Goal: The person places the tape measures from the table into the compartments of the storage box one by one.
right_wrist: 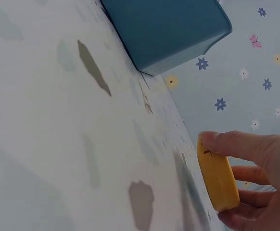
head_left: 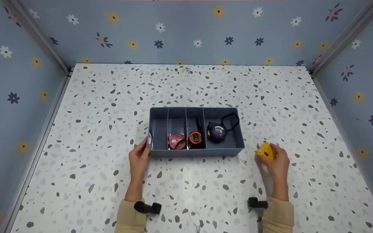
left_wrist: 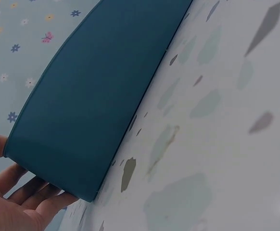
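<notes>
A grey-blue divided box [head_left: 193, 152] stands on the speckled table. My left hand [head_left: 140, 156] grips its left end, thumb by the rim and fingers against the end wall [left_wrist: 96, 106]. Right of the box, my right hand [head_left: 277, 159] pinches a small yellow case [head_left: 266, 151] between thumb and fingers. In the right wrist view this yellow case [right_wrist: 218, 180] has rounded edges and a seam; its kind is unclear. Inside the box lie a pinkish-red item [head_left: 176, 142], an orange-rimmed stopwatch [head_left: 195, 138] and, rightmost, a black tape measure [head_left: 217, 132] with a wrist strap.
Upright dividers [head_left: 204, 129] part the box crosswise. Flower-patterned panels [head_left: 186, 29] wall the table at the back and both sides, with metal strips [head_left: 37, 35] at the corners. Black camera mounts [head_left: 147, 207] sit on both wrists.
</notes>
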A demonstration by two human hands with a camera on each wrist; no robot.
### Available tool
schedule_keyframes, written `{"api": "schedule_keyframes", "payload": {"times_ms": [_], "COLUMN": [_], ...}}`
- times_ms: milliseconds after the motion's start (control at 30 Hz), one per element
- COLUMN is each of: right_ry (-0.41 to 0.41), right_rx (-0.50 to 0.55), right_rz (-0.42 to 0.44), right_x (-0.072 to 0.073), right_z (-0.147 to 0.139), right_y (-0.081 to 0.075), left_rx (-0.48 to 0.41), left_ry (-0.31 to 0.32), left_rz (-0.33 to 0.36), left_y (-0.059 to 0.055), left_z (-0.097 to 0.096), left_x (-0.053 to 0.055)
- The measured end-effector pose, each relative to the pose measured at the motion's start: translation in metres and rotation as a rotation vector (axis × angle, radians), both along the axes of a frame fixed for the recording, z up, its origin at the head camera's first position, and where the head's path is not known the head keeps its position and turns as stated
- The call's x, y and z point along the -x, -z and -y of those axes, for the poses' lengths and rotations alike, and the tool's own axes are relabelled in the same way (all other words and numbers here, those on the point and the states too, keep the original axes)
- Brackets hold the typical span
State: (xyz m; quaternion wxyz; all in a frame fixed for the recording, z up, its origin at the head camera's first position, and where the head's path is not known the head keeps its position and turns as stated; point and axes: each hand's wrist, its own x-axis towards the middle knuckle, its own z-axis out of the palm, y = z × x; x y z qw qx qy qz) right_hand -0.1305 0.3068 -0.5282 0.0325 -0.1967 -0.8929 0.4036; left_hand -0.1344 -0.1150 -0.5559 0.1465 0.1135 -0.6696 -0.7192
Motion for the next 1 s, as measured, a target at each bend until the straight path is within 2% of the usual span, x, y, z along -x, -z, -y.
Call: {"api": "schedule_keyframes", "payload": {"times_ms": [100,167,200,267,433,667,800,1000], "right_ry": [-0.007,-0.015,-0.019,-0.029,-0.052,-0.063,-0.074,-0.102], "right_rx": [0.022,0.032,0.035,0.032,0.007,-0.005,-0.008,-0.004], "right_rz": [-0.019,-0.037,-0.047,-0.072,-0.14,-0.198,-0.248,-0.301], "right_x": [-0.001,-0.001,-0.001,-0.001,-0.001,-0.002,-0.003,-0.003], "right_z": [0.002,0.004,0.005,0.007,0.012,0.016,0.02,0.03], "right_y": [-0.003,-0.005,-0.006,-0.008,-0.014,-0.025,-0.033,-0.042], "left_rx": [0.021,0.037,0.035,0.036,0.054,0.009,0.002,-0.004], "left_ry": [0.003,-0.001,-0.002,0.0,-0.009,-0.009,0.001,-0.012], "left_rz": [0.009,0.01,0.004,0.016,0.048,0.065,0.069,0.034], "left_y": [-0.001,0.006,0.014,0.017,0.017,-0.013,-0.016,-0.012], "left_z": [0.0,0.001,0.003,0.004,0.003,-0.002,-0.002,-0.003], "left_x": [-0.001,0.001,0.003,0.003,0.005,-0.002,-0.003,-0.003]}}
